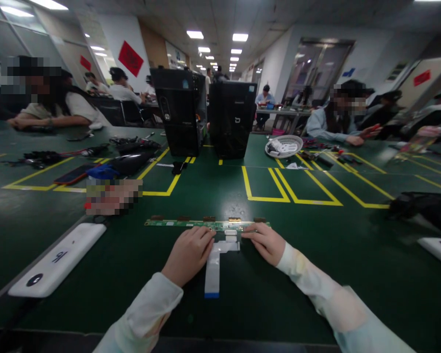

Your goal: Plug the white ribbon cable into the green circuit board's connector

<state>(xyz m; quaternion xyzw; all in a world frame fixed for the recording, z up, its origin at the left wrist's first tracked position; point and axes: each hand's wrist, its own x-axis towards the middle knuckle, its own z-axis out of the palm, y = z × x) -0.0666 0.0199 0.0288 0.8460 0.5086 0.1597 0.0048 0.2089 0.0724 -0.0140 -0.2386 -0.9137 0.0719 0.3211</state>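
Note:
A long narrow green circuit board lies flat on the green table in front of me. A white flat ribbon cable with a blue end runs from the board's near edge toward me. My left hand rests with curled fingers pressed on the board's edge just left of the cable's connector. My right hand has its fingers bent and pressed on the board just right of the connector. The fingertips of both hands pinch at the connector area.
A white device lies at the near left, another white one at the right edge. Two black computer towers stand at the back centre, a white basket to their right. Other people sit around the table. Yellow tape lines mark the tabletop.

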